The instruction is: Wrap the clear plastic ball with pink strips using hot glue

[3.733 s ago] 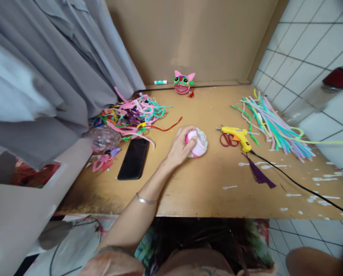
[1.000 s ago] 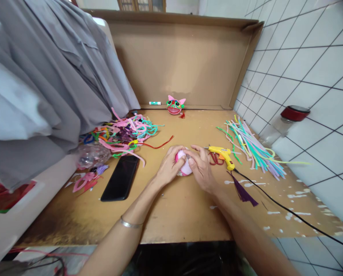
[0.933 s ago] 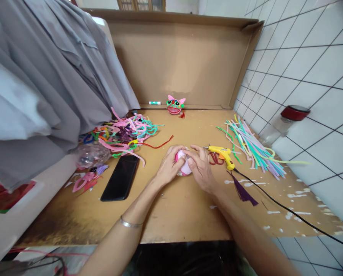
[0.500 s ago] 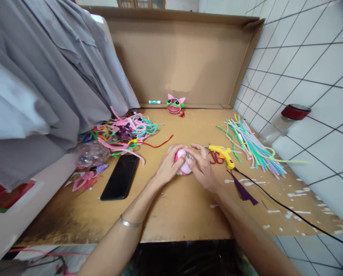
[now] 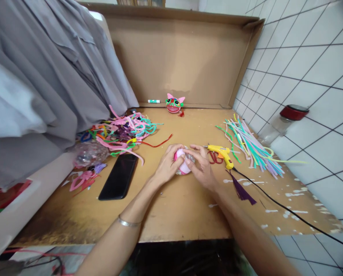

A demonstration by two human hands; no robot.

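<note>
Between my two hands, low over the middle of the table, is a small rounded craft piece [image 5: 183,164] in pale pink with a bright pink edge. My left hand [image 5: 170,163] is closed on its left side, the thumb lying over the top. From the right, my right hand [image 5: 200,165] grips it with thumb and fingers. Much of the piece is hidden by my fingers. Just right of my right hand lie a yellow glue gun [image 5: 221,154] with a black cord and red-handled scissors [image 5: 214,157], partly under the gun.
Left are a black phone [image 5: 118,177], a heap of pipe cleaners [image 5: 125,128] and a clear plastic bag [image 5: 91,154]. Right are a pipe cleaner bundle [image 5: 253,147], a purple tassel [image 5: 243,189] and a red-lidded jar [image 5: 277,124]. A lion-like head ornament [image 5: 173,103] and glue stick [image 5: 154,101] sit behind.
The view has shifted very slightly. Both hands keep the same hold on the pink piece, and nothing else has visibly moved.
</note>
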